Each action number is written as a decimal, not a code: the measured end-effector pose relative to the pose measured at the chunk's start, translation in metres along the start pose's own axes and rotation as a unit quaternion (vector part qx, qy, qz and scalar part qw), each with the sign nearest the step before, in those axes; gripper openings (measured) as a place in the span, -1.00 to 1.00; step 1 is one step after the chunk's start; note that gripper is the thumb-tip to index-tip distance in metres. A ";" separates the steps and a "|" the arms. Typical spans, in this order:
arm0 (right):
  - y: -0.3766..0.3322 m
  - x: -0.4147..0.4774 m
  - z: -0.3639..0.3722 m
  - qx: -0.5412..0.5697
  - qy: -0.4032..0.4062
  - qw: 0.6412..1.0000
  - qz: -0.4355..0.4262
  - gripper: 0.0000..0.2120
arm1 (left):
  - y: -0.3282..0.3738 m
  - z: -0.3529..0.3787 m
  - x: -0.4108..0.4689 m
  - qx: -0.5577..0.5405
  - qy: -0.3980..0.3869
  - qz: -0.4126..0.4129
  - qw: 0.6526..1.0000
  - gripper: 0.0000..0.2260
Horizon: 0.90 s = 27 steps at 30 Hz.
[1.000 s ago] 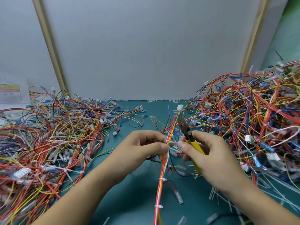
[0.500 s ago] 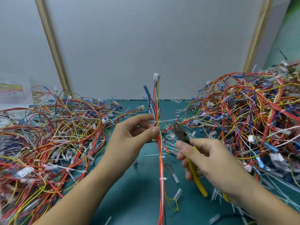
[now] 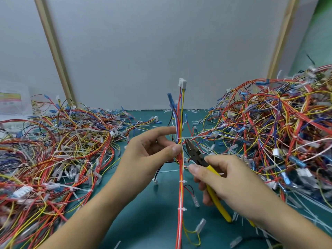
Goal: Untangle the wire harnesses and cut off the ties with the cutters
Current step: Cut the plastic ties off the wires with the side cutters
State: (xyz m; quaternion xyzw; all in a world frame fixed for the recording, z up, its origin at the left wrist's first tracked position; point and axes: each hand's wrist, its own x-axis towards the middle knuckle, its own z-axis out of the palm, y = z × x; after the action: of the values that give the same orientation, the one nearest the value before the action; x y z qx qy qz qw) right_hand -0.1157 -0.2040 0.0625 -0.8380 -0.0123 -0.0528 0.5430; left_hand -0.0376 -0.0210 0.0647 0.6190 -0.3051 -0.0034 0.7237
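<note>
As the harness (image 3: 180,194) stays upright, cutters (image 3: 195,156) reach its tie (image 3: 191,137).

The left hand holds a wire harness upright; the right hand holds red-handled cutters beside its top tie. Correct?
Only the colour is wrong: the head view shows yellow-handled cutters. The left hand holds the wire harness upright; the right hand holds the cutters beside its top tie.

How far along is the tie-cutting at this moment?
Done: cut tie scraps lie on the mat. In hand: left hand pinches one harness upright; right hand holds the cutters beside its top tie. Left: lower ties on it, and the tangled right pile.
</note>
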 end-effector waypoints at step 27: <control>0.002 0.001 0.000 -0.023 -0.003 1.000 -0.012 -0.67 | -0.004 0.002 0.000 0.002 -0.018 -0.011 1.000 -0.67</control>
State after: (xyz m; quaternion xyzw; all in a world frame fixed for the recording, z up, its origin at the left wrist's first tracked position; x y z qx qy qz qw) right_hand -0.1147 -0.2046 0.0605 -0.8502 -0.0230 -0.0571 0.5228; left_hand -0.0370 -0.0234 0.0610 0.6231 -0.3115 -0.0217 0.7171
